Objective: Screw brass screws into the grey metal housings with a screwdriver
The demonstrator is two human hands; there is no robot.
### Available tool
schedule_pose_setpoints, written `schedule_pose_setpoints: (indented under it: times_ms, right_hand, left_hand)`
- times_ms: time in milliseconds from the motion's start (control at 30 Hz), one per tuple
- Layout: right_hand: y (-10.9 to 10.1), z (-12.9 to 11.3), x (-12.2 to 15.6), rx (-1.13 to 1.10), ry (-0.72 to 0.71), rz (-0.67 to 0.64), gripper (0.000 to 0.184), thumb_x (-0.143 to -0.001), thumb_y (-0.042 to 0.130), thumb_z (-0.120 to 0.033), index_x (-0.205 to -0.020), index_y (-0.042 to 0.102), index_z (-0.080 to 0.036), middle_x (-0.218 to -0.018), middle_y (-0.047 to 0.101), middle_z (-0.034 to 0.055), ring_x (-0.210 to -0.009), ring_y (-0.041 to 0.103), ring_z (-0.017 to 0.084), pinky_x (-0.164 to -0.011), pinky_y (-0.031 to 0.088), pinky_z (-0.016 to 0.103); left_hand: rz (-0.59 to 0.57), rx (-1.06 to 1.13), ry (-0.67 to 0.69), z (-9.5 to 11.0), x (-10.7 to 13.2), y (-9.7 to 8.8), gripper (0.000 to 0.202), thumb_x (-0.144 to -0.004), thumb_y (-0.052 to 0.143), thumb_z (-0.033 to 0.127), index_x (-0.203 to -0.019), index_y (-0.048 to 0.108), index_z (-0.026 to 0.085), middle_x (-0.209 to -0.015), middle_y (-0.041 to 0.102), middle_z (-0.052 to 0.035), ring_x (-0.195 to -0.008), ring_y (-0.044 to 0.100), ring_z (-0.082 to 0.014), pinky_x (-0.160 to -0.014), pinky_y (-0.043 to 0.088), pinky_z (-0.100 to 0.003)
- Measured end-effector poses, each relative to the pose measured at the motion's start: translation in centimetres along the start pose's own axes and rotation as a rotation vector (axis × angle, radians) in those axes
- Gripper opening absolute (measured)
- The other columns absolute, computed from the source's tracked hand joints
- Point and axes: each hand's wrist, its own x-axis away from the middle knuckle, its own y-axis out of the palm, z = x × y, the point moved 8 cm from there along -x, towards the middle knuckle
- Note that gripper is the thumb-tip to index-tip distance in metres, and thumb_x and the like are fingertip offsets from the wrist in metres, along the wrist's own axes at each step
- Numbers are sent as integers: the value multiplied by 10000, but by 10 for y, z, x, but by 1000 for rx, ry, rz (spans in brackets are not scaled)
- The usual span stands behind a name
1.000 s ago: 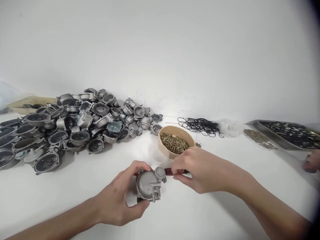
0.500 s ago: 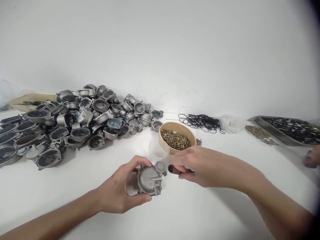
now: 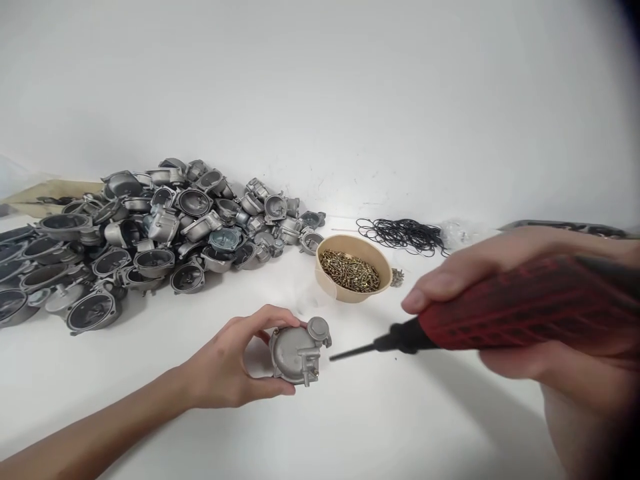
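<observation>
My left hand [image 3: 233, 363] grips a grey cast-metal carburetor float bowl [image 3: 290, 353] by its rim, thumb below and fingers above, its domed side facing me. A brass-coloured screw shows at its lower right edge. My right hand [image 3: 565, 373] is wrapped round a red and black electric screwdriver [image 3: 505, 307], large and close to the camera. Its thin dark bit points left, and the tip is a little to the right of the bowl, apart from it. Part of the tool's rear lies beyond the right edge.
Behind the hands stands a tan tub [image 3: 325, 277] of brass-coloured screws [image 3: 350, 270]. Many similar bowls [image 3: 155, 260] lie heaped at the left. Black rubber rings [image 3: 400, 233], a clear plastic bag [image 3: 457, 235] and a tray [image 3: 550, 225] line the back right, by the white wall.
My right hand has moved right and nearer the camera, and the red screwdriver's body and bit now show plainly. My left hand still holds the bowl, almost in place.
</observation>
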Motion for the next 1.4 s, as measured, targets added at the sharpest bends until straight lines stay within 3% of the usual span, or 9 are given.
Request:
schedule_pose_setpoints:
  times_ms: [133,300,400,500,767,967,1400]
  right_hand:
    - [11,-12,-4,31,-33,62,225,-840,810,-307,-1059,759,-289,-913,762,50,-750,739,208,-629,634,304]
    - [18,-14,-7,-18,-30,-1,214,-831,819,-307,-1036,760,-311,-832,745,44,-788,747,239,-612,636,322]
    - [24,-14,-6,-94,-14,10,116,-824,821,-240,-832,720,-296,-815,731,39,-801,745,235,-623,642,328]
    - [28,-15,-3,-177,-32,74,326,-828,805,-172,-630,559,-255,-831,721,29,-847,745,226,-651,649,331]
    - [20,-11,-4,-211,-57,127,397,-802,824,-166,-639,472,-249,-800,719,20,-853,755,240,-695,668,378]
    - [17,-3,-1,-281,-131,356,402,-785,853,-274,-626,484,-241,-777,717,23,-746,744,266,-605,661,435]
    - [20,4,0,-337,-101,324,284,-751,873,-198,-670,606,-249,-817,738,48,-805,746,283,-634,657,444]
  left_hand:
    - [0,-9,-17,-5,0,0,663,-787,864,279,-1352,518,311,-1308,613,-60,-1118,638,-223,-909,567,-325]
    - [-6,9,-11,-4,0,0,690,-776,876,274,-1359,512,328,-1302,616,-35,-1110,635,-200,-908,559,-298]
    - [-7,5,-9,-3,-1,1,696,-778,875,265,-1365,509,336,-1302,619,-28,-1118,633,-198,-907,553,-292]
    - [-8,7,-6,-2,-2,1,698,-780,873,265,-1368,505,340,-1303,619,-27,-1116,633,-198,-910,549,-297]
    - [-20,2,-19,-3,-1,1,698,-784,872,271,-1370,500,343,-1308,618,-29,-1126,631,-208,-897,545,-298]
    - [-26,26,-24,-4,-1,3,700,-784,872,273,-1362,490,376,-1354,602,-6,-1154,622,-203,-915,538,-296]
    - [-23,22,-5,-1,-1,4,690,-793,864,277,-1367,488,353,-1333,610,-17,-1135,627,-200,-919,542,-299]
